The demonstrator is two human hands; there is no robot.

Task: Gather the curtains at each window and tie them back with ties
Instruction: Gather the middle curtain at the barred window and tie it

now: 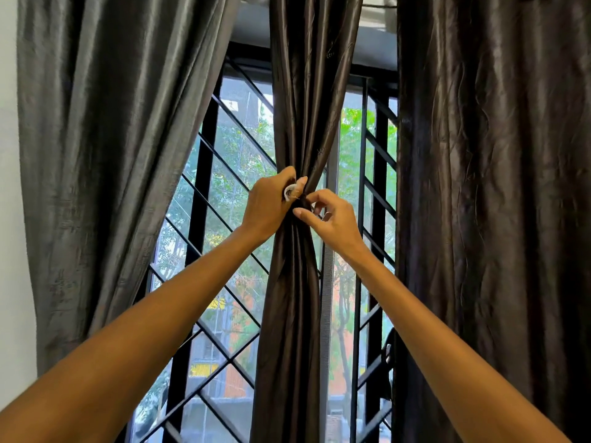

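Left hand (pixel 268 206): raised to the cinched waist of the middle curtain, fingers curled round the gathered fabric from the left side; a small white tie (pixel 290 192) shows between thumb and forefinger, pinched against the cloth.
Right hand (pixel 332 219): raised just beside the left one, on the right side of the same gather; thumb and bent forefinger pinch at the tie spot, the other fingers loosely curled; what exactly lies between the fingertips is too small to tell.
Hands, relation: nearly touching, both at the narrowest point of the curtain, forearms reaching up from the lower corners of the view.
White tie: at the pinch point of the middle curtain, mostly hidden by the left hand; whether it runs fully around the bundle cannot be told.
Middle curtain (pixel 307 91): dark brown, glossy; hangs from the top, drawn tight into a narrow waist at the hands, flaring again below.
Left curtain (pixel 105 139): grey, glossy; hangs in loose folds, lower edge swept towards the left wall, apart from the hands.
Right curtain (pixel 492 187): dark brown, creased; hangs straight and ungathered, covering the right part of the window.
Window grille (pixel 198 199): black bars, upright and diagonal, behind the curtains.
Wall (pixel 9 187): white, at the left edge.
Outside: green trees and an orange building, blurred through the glass.
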